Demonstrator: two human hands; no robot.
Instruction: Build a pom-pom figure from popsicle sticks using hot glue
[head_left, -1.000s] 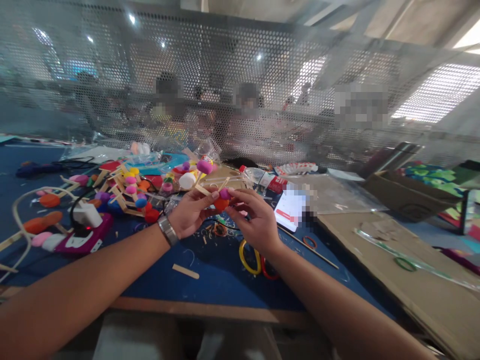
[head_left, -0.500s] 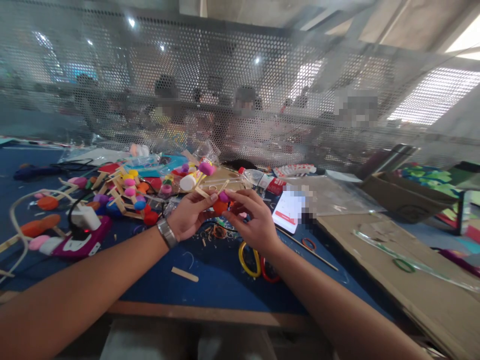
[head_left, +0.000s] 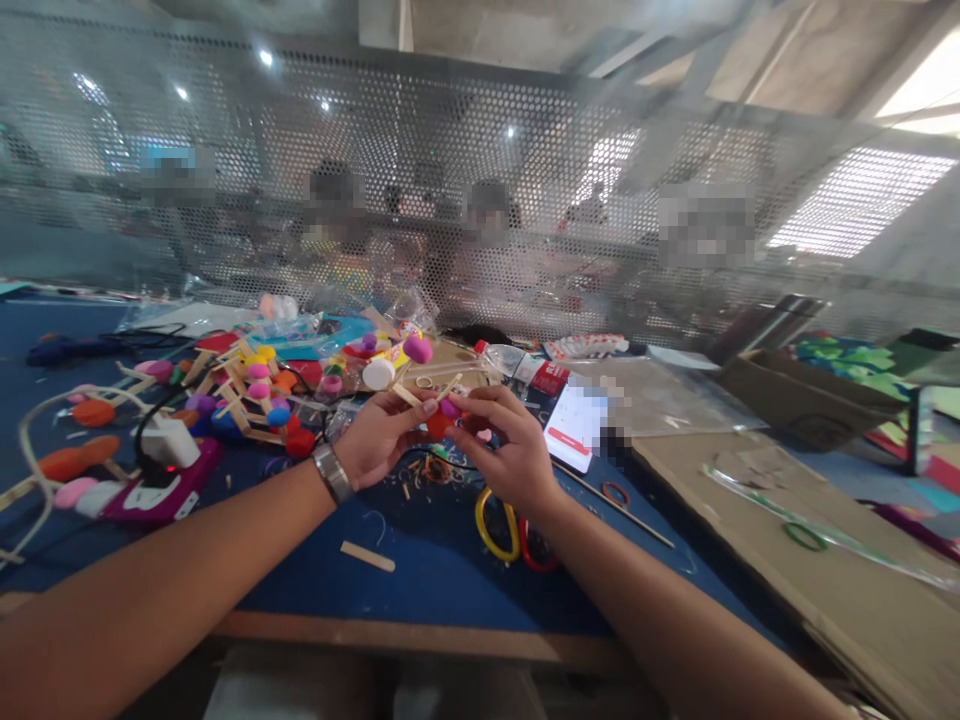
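Above the middle of the blue table (head_left: pixel 442 600), both hands meet on a small model of wooden craft sticks and coloured clay (head_left: pixel 441 418), orange and purple in colour. My left hand (head_left: pixel 379 438), with a metal band at the wrist, pinches it from the left, a stick poking up by the thumb. From the right, my right hand (head_left: pixel 510 440) closes its fingers on the purple and orange lumps. The fingers hide part of the model. Below the right hand lie scissors (head_left: pixel 496 525) with yellow and red handles, partly covered by the wrist. A loose craft stick (head_left: pixel 367 556) lies nearer the front edge.
Stick-and-clay pieces (head_left: pixel 259 390) crowd the left, beside a purple power strip (head_left: pixel 161 490) with a white plug. Right of the hands are a lit phone (head_left: pixel 576 425), a red-labelled bottle (head_left: pixel 544 372) and a cardboard sheet (head_left: pixel 739 520). A perforated metal screen (head_left: pixel 420 130) stands behind.
The hands keep their grip on the clay-and-stick model, with only slight finger shifts. The whole view has tilted slightly.
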